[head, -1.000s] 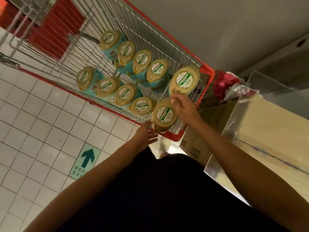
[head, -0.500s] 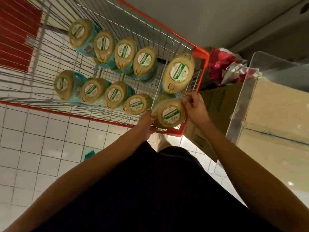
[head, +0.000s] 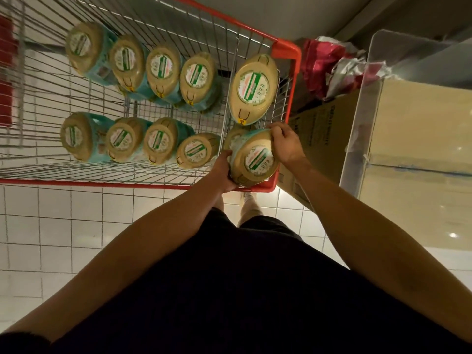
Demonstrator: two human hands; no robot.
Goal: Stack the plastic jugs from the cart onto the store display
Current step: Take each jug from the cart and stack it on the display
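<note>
now the left hand (head: 226, 172) cups a jug (head: 256, 160) low and the right hand (head: 284, 145) curls fingers (head: 271, 135) over its top, at the near corner of the cart (head: 287, 51), maybe so it won't slip.

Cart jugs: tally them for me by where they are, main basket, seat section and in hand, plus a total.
Main-basket jugs in the cart: 8
Seat-section jug: 1
Held jug, gripped by the left hand and the right hand: 1
Total: 10
</note>
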